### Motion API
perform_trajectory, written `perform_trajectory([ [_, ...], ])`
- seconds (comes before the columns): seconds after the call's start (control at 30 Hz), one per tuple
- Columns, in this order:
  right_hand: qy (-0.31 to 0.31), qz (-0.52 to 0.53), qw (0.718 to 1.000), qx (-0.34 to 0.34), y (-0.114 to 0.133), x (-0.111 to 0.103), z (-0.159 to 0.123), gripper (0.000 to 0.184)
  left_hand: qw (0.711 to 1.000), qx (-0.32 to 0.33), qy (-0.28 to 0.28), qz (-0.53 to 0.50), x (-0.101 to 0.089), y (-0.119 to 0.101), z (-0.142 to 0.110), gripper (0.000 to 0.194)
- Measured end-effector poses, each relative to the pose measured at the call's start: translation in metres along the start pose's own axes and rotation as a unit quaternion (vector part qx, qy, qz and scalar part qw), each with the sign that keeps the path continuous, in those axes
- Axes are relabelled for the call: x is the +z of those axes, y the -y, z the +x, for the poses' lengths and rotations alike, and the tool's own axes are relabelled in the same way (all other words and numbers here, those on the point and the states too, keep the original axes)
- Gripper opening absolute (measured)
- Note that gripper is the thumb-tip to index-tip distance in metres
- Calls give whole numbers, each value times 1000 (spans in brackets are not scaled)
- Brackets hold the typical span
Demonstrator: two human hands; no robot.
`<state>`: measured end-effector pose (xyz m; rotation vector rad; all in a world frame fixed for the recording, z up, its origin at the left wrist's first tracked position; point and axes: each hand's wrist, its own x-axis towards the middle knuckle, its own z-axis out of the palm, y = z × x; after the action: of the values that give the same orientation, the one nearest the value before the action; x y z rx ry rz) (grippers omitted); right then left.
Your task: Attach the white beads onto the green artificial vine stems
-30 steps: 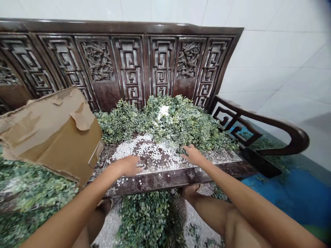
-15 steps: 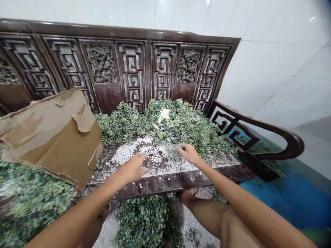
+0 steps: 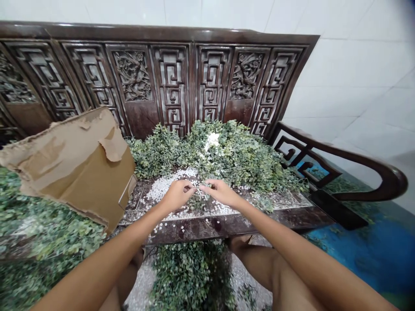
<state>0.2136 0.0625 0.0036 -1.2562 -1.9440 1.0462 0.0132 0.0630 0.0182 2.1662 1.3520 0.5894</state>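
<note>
My left hand (image 3: 179, 194) and my right hand (image 3: 222, 193) meet over the bench seat, fingertips almost touching. A small green leafy sprig (image 3: 198, 204) hangs at the pinched fingers of my right hand. The thumb and forefinger of my left hand are closed at its stem; whatever they grip is too small to make out. Beneath both hands, many tiny white round pieces (image 3: 158, 188) lie scattered on the seat. Behind them rises a heap of green leafy sprigs (image 3: 246, 151), with a white clump (image 3: 212, 140) on top.
A torn cardboard piece (image 3: 81, 172) leans at the left, above more greenery (image 3: 61, 233). The dark wooden bench (image 3: 139, 114) has a carved back and a curved armrest (image 3: 356, 162). A black flat object (image 3: 337, 209) lies by the armrest. Leafy sprigs (image 3: 191, 276) pile between my legs.
My left hand has moved right and closed from spread fingers to a pinch. My right hand has shifted left to meet it, with a sprig now hanging between them. The view has shifted slightly.
</note>
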Motion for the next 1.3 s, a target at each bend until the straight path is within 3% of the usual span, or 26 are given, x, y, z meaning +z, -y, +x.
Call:
perform_trajectory([
  [0.17, 15, 35, 999, 28, -14, -11, 1, 44, 999, -40, -16, 20, -10, 16, -3, 19],
  [0.3, 40, 57, 996, 57, -19, -9, 0, 45, 998, -56, 10, -5, -7, 21, -8, 16],
  [0.4, 69, 56, 994, 64, -13, -1, 0, 46, 998, -34, 21, -52, -4, 13, -12, 45],
  [0.47, 87, 41, 993, 67, -9, 3, 1, 48, 994, -31, 35, -98, -4, 7, -12, 46],
  [0.57, 91, -11, 993, 79, -11, 4, 4, 51, 983, -68, 53, -162, -4, 6, -10, 21],
  [0.63, 79, -70, 989, 100, -19, -1, 5, 49, 974, -106, 44, -196, -4, 10, -8, 14],
  [0.7, 69, -145, 978, 136, -33, -8, 2, 42, 961, -142, 27, -234, -4, 14, -7, 12],
  [0.87, 104, -289, 922, 236, -63, -17, -12, 52, 915, -221, -12, -337, -5, 14, -10, 19],
  [1.07, 117, -340, 911, 200, -69, -4, -14, 43, 861, -278, 0, -425, -12, -1, -22, 38],
  [1.3, 94, -302, 938, 142, -73, 9, -3, 22, 842, -269, 7, -468, -11, -12, -19, 15],
])
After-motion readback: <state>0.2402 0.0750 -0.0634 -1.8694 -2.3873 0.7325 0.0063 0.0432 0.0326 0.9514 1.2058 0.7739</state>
